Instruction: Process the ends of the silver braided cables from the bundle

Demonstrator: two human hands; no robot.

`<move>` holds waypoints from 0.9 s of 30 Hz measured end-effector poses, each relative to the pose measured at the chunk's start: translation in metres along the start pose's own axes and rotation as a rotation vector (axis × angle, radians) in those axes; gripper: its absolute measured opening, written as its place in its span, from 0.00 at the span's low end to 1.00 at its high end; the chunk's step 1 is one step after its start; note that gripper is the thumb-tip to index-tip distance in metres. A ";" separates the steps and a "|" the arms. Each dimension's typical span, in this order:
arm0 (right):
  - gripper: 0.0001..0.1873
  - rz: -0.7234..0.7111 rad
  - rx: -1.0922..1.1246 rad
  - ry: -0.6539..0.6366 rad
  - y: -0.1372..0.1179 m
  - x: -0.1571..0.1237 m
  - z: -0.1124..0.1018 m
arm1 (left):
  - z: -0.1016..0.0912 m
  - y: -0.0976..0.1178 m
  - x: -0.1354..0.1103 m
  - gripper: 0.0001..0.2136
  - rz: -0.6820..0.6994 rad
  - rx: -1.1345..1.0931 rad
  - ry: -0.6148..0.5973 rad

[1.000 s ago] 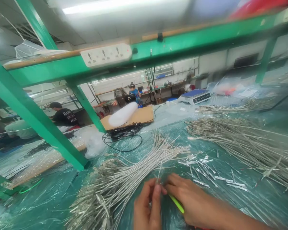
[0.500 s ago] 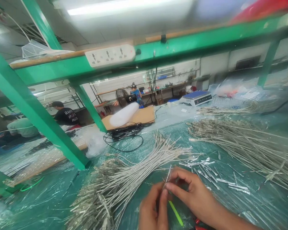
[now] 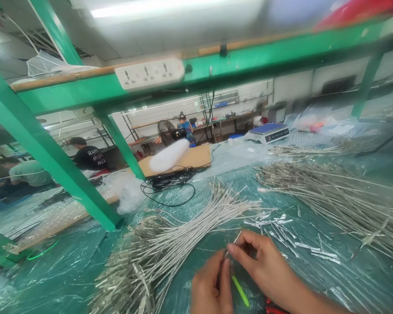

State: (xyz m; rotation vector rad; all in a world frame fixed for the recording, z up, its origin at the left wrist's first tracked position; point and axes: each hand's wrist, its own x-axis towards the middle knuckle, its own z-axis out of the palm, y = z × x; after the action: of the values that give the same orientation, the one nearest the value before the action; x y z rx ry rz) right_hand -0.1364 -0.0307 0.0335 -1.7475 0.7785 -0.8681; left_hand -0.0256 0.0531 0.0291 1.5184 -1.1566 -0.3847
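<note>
My left hand and my right hand meet near the bottom middle, fingertips pinched together on the end of a thin silver wire. A heap of silver wires fans out just left of the hands. Cut metal sleeve bits are scattered just right of them. A green stick-like tool lies on the plastic sheet between my hands. A second large pile of wires spreads at the right.
A green steel frame with a white power strip crosses overhead. Black cable coil, white foam roll and a scale sit farther back. Other people work at benches at the left.
My right hand has shifted slightly right and down, and the wire tip between the fingers sits lower. The view has barely moved.
</note>
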 end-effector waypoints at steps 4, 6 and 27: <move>0.19 0.082 -0.033 -0.009 0.000 0.000 0.002 | 0.002 -0.008 -0.002 0.06 -0.019 0.069 -0.008; 0.20 0.114 -0.040 -0.004 0.002 0.001 0.004 | 0.002 -0.010 -0.003 0.06 -0.036 0.095 0.012; 0.11 -0.770 -0.341 0.041 -0.011 -0.023 0.003 | -0.009 -0.021 0.009 0.13 -0.237 0.151 -0.145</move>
State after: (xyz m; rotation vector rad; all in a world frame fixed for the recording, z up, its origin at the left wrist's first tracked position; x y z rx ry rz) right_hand -0.1450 -0.0067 0.0384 -2.3946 0.2603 -1.3298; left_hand -0.0049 0.0482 0.0164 1.7912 -1.1407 -0.5860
